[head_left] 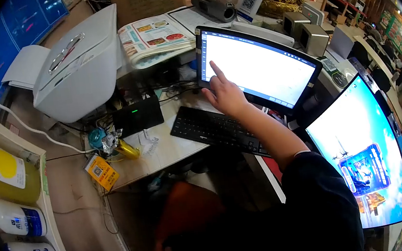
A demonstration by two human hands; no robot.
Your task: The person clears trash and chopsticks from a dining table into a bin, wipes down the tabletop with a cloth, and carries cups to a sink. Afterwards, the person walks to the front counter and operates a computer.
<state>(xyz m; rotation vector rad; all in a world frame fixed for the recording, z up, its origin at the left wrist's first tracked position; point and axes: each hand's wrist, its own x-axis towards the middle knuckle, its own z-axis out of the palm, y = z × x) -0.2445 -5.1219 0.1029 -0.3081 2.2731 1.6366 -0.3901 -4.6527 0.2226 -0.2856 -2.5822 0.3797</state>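
Note:
My right hand (pixel 226 92) is raised in front of a monitor (pixel 259 65) with a mostly white window and a dark blue left column. Its index finger points at the left part of that screen; I cannot tell whether the tip touches the glass. The thumb stands apart, the other fingers are curled, and nothing is held. Under the forearm lies a black keyboard (pixel 206 129), partly covered by the arm. My left hand is not in view.
A second, curved monitor (pixel 360 151) glows at the right. Left are a white printer-like machine (pixel 79 70), a black box (pixel 138 117) with a green light and a yellow QR card (pixel 101 173). An open picture menu (pixel 157 35) lies behind. Bottles (pixel 5 169) line a shelf.

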